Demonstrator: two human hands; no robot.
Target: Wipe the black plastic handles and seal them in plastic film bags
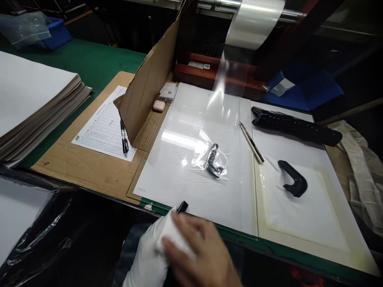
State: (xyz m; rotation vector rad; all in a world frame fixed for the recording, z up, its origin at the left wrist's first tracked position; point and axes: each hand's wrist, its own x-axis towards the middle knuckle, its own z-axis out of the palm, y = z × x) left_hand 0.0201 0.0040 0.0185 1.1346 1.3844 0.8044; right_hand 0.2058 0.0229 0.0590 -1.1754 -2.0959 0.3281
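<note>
Just in front of the table's near edge, my two hands are together. My left hand (pixel 149 253), in a white glove, is closed around a black part (pixel 182 206), whose tip sticks out past the fingers; most of those fingers are hidden. My bare right hand (pixel 203 253) is blurred and pinches a white cloth (pixel 176 235) against the part. A curved black piece (pixel 212 161) lies under clear film on the white sheet (pixel 179 175). Farther right sits another curved black piece (pixel 295 179), near a craft knife (pixel 251 142).
A cardboard divider (pixel 152 79) stands left of the white sheet, beside a form (pixel 101 125) with pens (pixel 124 139). Clear film hangs from a roll (pixel 254 22). A long black strip (pixel 296 125) lies back right; stacked paper (pixel 32 95) is far left.
</note>
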